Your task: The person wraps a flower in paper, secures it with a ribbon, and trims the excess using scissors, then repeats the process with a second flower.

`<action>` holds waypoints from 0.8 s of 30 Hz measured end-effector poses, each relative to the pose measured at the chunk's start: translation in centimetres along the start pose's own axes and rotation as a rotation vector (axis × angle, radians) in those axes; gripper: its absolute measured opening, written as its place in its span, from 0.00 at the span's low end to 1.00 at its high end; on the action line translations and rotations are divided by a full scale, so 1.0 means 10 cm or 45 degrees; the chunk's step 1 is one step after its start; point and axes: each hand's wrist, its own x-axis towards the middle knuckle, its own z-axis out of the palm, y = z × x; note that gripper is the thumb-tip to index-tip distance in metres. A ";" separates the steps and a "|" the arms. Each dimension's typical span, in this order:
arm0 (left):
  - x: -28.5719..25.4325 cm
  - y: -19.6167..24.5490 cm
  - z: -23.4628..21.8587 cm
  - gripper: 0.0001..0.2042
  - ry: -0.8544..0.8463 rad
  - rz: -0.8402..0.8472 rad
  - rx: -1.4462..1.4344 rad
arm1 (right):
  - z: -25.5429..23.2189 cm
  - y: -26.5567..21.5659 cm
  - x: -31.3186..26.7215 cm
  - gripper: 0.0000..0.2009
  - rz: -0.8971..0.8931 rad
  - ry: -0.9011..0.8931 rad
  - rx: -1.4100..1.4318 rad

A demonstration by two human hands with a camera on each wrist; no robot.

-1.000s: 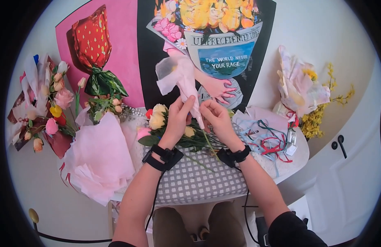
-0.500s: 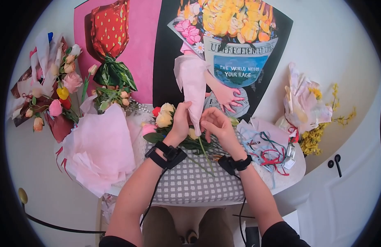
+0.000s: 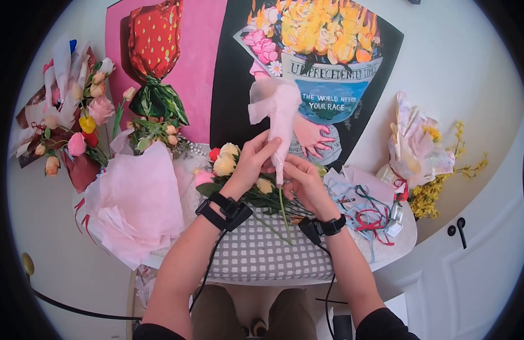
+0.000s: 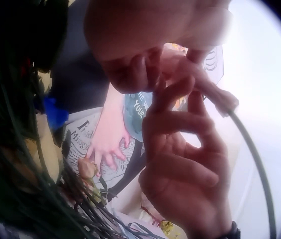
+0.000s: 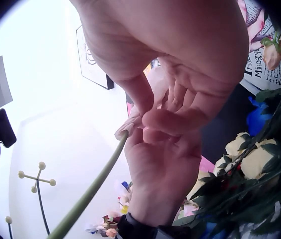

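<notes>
In the head view a single flower in pale pink wrapping paper (image 3: 280, 122) stands nearly upright, its bare green stem (image 3: 283, 212) hanging below. A loose paper flap sticks out leftward at the top, and the bloom is mostly hidden. My left hand (image 3: 255, 161) grips the wrapped part from the left, thumb along the front. From the right, my right hand (image 3: 304, 180) pinches the paper's narrow lower end with thumb and forefinger. In the right wrist view the gathered paper end (image 5: 127, 127) shows beside those fingertips. Behind the hands lie cream roses (image 3: 224, 164) and a pink bloom (image 3: 203, 177).
Pink paper sheets (image 3: 134, 207) lie at the left of the table. Tangled ribbons (image 3: 367, 212) lie to the right, near a wrapped bouquet (image 3: 415, 144). More flowers (image 3: 83, 127) stand far left. A checked grey cloth (image 3: 267, 255) covers the front, with two paintings behind.
The wrapped flower has turned between the hands, so its flap points left again after facing front. My right fingers have come in from beside the paper to its lower end. The head view has shifted.
</notes>
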 end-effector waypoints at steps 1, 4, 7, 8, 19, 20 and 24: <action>0.01 -0.01 0.00 0.15 0.001 -0.001 -0.018 | 0.01 0.00 0.00 0.15 0.000 -0.003 -0.001; 0.01 0.00 0.05 0.15 0.051 0.024 -0.004 | 0.01 0.01 0.01 0.15 -0.016 -0.036 0.031; 0.04 -0.03 0.01 0.14 0.088 0.054 0.039 | -0.07 0.03 0.03 0.14 -0.106 -0.026 0.009; 0.06 -0.05 -0.03 0.13 0.077 0.055 0.052 | -0.08 0.02 0.03 0.13 -0.150 0.028 -0.027; 0.03 -0.08 -0.01 0.09 -0.043 -0.025 0.151 | -0.16 0.09 0.11 0.07 -0.368 0.279 -0.182; 0.02 -0.06 0.00 0.09 -0.041 -0.031 0.128 | -0.14 0.07 0.10 0.08 -0.363 0.279 -0.173; 0.02 -0.12 -0.05 0.08 -0.104 -0.065 0.106 | -0.15 0.08 0.11 0.07 -0.377 0.273 -0.197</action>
